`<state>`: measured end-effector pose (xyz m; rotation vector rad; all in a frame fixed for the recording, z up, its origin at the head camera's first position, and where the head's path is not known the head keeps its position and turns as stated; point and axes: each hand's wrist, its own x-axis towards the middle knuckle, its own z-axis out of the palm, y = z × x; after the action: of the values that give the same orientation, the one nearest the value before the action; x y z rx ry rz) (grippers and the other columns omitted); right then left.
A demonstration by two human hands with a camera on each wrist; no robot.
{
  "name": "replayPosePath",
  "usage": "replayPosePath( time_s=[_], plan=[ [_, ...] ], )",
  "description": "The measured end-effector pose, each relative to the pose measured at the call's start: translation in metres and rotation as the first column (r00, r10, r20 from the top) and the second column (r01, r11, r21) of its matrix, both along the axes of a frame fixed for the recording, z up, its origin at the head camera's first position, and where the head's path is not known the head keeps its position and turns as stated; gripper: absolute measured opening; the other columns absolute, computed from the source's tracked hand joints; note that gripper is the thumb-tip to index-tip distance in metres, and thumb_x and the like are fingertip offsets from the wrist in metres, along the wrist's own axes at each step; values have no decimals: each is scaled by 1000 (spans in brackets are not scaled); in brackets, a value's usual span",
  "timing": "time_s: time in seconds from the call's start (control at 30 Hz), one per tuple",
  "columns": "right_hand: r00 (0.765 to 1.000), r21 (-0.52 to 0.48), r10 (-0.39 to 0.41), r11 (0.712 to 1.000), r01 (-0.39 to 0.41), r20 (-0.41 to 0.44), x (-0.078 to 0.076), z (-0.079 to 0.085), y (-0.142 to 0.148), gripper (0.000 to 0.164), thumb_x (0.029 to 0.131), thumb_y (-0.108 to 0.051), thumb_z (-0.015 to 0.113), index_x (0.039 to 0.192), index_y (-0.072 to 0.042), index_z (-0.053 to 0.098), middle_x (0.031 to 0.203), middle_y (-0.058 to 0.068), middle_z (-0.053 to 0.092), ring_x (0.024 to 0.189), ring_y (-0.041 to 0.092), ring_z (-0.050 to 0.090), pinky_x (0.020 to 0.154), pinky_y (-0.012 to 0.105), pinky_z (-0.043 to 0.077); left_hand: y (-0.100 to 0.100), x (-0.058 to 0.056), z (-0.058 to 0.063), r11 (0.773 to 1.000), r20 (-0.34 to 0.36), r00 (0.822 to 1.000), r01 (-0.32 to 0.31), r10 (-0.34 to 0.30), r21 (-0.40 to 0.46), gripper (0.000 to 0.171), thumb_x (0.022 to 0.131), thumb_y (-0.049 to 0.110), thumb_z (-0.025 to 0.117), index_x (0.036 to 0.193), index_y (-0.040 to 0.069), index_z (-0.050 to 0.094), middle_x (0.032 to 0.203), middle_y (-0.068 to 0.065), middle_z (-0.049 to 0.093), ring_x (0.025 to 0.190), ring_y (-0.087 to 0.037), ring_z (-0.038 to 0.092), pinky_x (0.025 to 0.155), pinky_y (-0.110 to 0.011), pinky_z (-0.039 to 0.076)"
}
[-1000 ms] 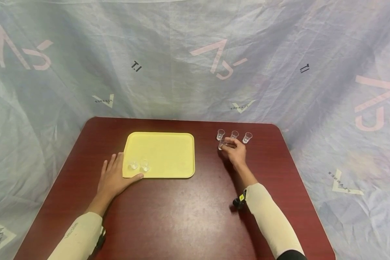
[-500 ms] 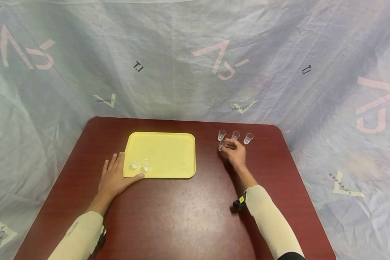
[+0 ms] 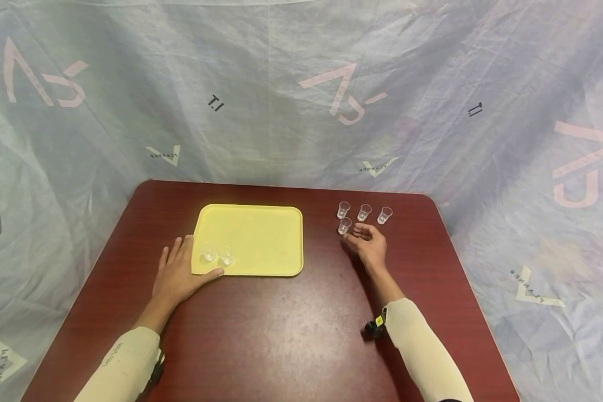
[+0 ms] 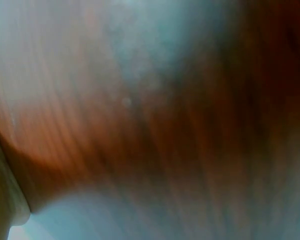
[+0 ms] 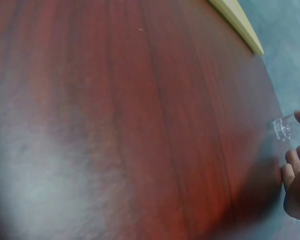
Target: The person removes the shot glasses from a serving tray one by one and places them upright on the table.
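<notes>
Two cups (image 3: 216,254) are kept in the tray (image 3: 261,234), near corner.
Nothing's gripped: left hand (image 3: 177,274) laid flat, right hand (image 3: 369,244) relaxed beside a cup (image 3: 344,225).

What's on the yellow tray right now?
Two small clear cups stand near the front-left corner of the yellow tray. The left hand covers that corner's edge.

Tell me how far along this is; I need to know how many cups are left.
Done: two cups stand on the tray. In hand: nothing is gripped; the right hand hovers just short of the nearest cup, and the left hand rests flat against the tray's corner. Left: four cups on the table, that one plus three behind it.
</notes>
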<state>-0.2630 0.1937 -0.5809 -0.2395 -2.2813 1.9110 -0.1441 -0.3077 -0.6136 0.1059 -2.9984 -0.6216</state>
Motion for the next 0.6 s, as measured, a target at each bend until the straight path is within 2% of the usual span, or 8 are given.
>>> replayPosePath(
  time_s=[0.17,0.27,0.6],
  plan=[
    [1000,14,-5,1000,5,17,14,1,2,49,79,-11,91,122,1,72,121,23,73,97,13,72,78,12,59,0,0,0,1000,0,1000,1,-1,-1,140,70,97,58,169,13,5,174,-19,19,163,-40,12,132,-62,0],
    [1000,7,1,1000,-2,30,23,1,1,49,80,-13,91,123,2,71,121,24,73,91,4,71,78,12,59,0,-1,0,1000,4,1000,1,0,-3,141,70,97,58,169,13,5,174,-19,19,163,-40,12,132,-62,0],
    [998,-29,59,998,-59,24,42,4,-17,44,82,-8,88,119,7,70,114,27,74,87,3,72,76,14,60,1,1,1,1000,6,1000,-4,4,-3,142,69,98,58,169,13,5,174,-19,19,163,-40,12,132,-62,0]
  ],
)
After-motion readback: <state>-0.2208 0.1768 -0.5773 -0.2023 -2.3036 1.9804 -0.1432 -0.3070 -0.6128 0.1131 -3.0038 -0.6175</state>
